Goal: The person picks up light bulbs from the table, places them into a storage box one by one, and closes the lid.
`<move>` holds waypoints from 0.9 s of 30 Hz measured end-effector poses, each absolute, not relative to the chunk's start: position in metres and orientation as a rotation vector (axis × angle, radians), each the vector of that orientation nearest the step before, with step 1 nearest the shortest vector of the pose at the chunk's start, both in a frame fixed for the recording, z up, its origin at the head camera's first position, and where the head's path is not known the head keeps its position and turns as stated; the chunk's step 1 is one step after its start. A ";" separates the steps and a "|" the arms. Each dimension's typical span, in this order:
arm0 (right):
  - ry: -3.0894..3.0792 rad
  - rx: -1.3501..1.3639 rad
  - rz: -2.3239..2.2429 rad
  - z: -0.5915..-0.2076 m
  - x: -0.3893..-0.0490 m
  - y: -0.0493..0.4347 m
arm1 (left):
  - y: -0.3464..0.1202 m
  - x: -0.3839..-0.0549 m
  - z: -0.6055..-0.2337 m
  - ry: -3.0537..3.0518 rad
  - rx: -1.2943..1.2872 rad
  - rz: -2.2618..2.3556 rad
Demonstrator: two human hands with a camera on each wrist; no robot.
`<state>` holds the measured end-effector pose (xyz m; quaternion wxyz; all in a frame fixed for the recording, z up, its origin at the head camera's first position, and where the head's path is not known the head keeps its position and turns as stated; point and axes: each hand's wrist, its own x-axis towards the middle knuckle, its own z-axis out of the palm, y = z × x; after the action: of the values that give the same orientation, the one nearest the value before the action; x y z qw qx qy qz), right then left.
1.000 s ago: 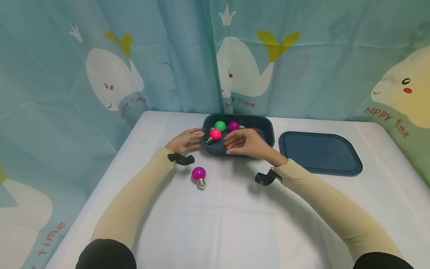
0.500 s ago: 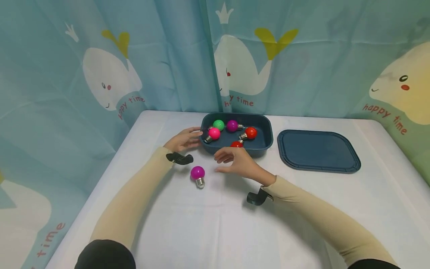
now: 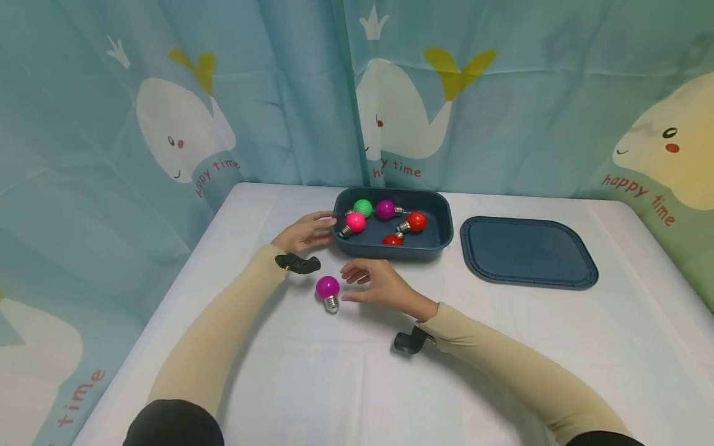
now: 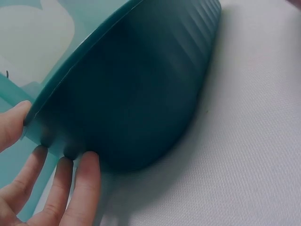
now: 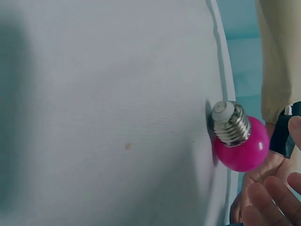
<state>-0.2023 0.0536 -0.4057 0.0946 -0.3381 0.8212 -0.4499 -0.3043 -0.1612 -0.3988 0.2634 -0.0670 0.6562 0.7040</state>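
Note:
A magenta light bulb [image 3: 327, 287] with a silver screw base lies on the white tabletop, its base toward the person. Just right of it is my right hand [image 3: 379, 284], thumb and fingers apart with a gap to the bulb. The same bulb [image 5: 244, 146] shows close to the fingertips in the right wrist view. My left hand [image 3: 304, 232] touches the left end of a dark blue box [image 3: 390, 251]. In the left wrist view its extended fingertips [image 4: 87, 165] rest against the box's outer wall, and the thumb is at the rim.
Inside the box lie a green bulb [image 3: 363, 207], a pink bulb [image 3: 355, 221], a purple bulb [image 3: 385, 209] and two red bulbs, one [image 3: 416, 220] by the right side. A flat dark blue lid [image 3: 530, 253] lies right of the box. A printed curtain [image 3: 307, 93] hangs behind the table.
My right hand has moved from over the box toward the person and left, down beside the magenta bulb. The red bulbs in the box are now uncovered. My left hand stays at the box.

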 end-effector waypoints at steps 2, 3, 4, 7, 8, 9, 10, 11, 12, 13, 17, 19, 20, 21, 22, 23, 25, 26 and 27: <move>2.435 -0.998 -1.324 -0.407 -0.203 0.051 | -0.161 -0.304 -0.399 1.778 -0.177 1.900; 2.437 -1.000 -1.322 -0.408 -0.203 0.050 | -0.161 -0.304 -0.399 1.783 -0.176 1.897; 2.438 -1.000 -1.321 -0.409 -0.203 0.049 | -0.161 -0.304 -0.399 1.785 -0.175 1.895; 2.458 -1.009 -1.305 -0.412 -0.204 0.045 | -0.162 -0.306 -0.402 1.790 -0.181 1.896; 2.468 -1.014 -1.296 -0.412 -0.204 0.043 | -0.161 -0.306 -0.402 1.792 -0.182 1.895; 2.480 -1.021 -1.285 -0.413 -0.204 0.042 | -0.161 -0.306 -0.403 1.797 -0.179 1.891; 2.492 -1.027 -1.274 -0.413 -0.204 0.040 | -0.161 -0.306 -0.403 1.797 -0.179 1.892; 2.503 -1.028 -1.261 -0.414 -0.204 0.039 | -0.161 -0.306 -0.403 1.798 -0.180 1.892; 2.516 -1.030 -1.246 -0.414 -0.204 0.038 | -0.161 -0.306 -0.403 1.798 -0.181 1.892; 2.528 -1.027 -1.234 -0.415 -0.203 0.036 | -0.161 -0.306 -0.403 1.801 -0.181 1.889; 2.560 -1.002 -1.189 -0.415 -0.202 0.033 | -0.161 -0.306 -0.402 1.807 -0.178 1.884; 2.582 -0.995 -1.160 -0.415 -0.201 0.031 | -0.162 -0.305 -0.402 1.814 -0.172 1.878; 2.595 -0.994 -1.141 -0.415 -0.201 0.030 | -0.162 -0.305 -0.401 1.815 -0.169 1.877; 2.608 -0.995 -1.121 -0.415 -0.201 0.028 | -0.162 -0.305 -0.401 1.817 -0.166 1.875; 2.620 -0.997 -1.102 -0.415 -0.200 0.027 | -0.162 -0.305 -0.401 1.820 -0.162 1.872; 2.632 -1.003 -1.080 -0.415 -0.200 0.026 | -0.162 -0.305 -0.401 1.821 -0.160 1.870; 2.650 -1.019 -1.045 -0.415 -0.200 0.023 | -0.162 -0.305 -0.401 1.816 -0.157 1.875; 2.656 -1.028 -1.030 -0.414 -0.199 0.022 | -0.162 -0.305 -0.401 1.812 -0.158 1.879; 2.659 -1.037 -1.019 -0.414 -0.199 0.020 | -0.162 -0.305 -0.401 1.811 -0.157 1.880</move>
<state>-0.1988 0.0204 -0.4138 0.0556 -0.3416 0.8760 -0.3358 -0.3051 -0.1624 -0.4007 0.2602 -0.0581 0.6685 0.6942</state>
